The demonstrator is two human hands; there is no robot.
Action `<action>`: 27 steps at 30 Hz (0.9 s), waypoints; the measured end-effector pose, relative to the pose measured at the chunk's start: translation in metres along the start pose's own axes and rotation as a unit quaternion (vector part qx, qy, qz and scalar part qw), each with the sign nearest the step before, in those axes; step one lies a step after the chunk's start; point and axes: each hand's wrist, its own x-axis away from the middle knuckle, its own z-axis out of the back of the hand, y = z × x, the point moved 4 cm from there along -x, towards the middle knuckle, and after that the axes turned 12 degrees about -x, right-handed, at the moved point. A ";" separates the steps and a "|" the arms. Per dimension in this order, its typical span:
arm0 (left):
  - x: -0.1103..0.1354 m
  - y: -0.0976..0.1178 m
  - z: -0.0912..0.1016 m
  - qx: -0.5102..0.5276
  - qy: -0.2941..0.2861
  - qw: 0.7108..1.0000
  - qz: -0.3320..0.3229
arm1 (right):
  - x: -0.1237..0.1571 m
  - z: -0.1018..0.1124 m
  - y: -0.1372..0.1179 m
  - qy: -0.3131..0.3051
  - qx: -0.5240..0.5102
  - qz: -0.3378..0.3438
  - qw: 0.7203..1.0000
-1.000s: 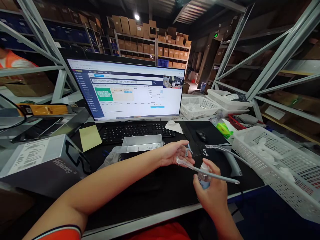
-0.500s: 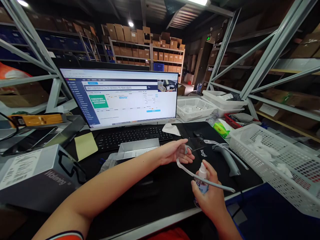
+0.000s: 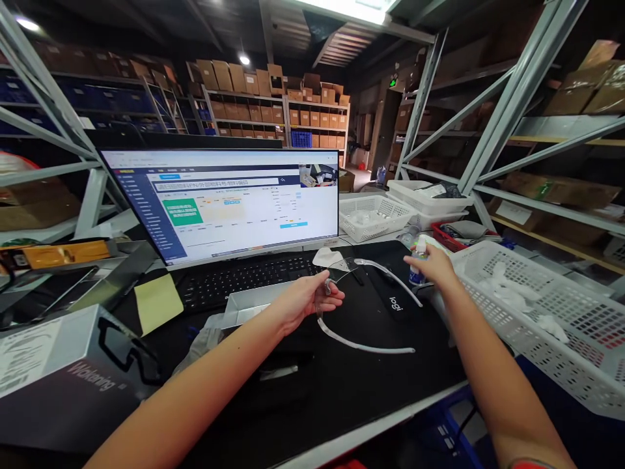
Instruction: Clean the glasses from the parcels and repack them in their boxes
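Note:
My left hand (image 3: 305,296) is closed on the front of a pair of clear glasses (image 3: 364,339), held just above the black desk mat (image 3: 351,384) with both arms spread to the right. My right hand (image 3: 432,267) has reached out to the right rear of the mat and grips a small clear spray bottle (image 3: 417,260) with a white cap. The bottle stands beside the white basket (image 3: 547,326) and a green packet.
A monitor (image 3: 224,198) and black keyboard (image 3: 244,280) face me, with a silver tray (image 3: 254,303) in front. A grey box (image 3: 58,378) printed with glasses sits at left. White baskets (image 3: 371,215) stand behind right. Metal racks surround the desk.
My right hand carried the spray bottle from in front of me out to the right rear of the mat. My left hand and the glasses shifted slightly left as the view tilted up.

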 end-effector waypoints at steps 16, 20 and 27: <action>-0.007 -0.010 0.027 0.020 0.010 0.997 -0.068 | -0.133 -0.035 0.041 0.096 0.032 -0.237 0.966; -0.012 -0.017 0.030 0.070 0.023 0.996 -0.042 | -0.125 -0.032 0.036 0.131 -0.012 -0.245 0.961; -0.005 -0.019 0.028 0.157 0.001 0.988 0.004 | -0.113 0.001 -0.016 0.231 -0.115 -0.142 0.956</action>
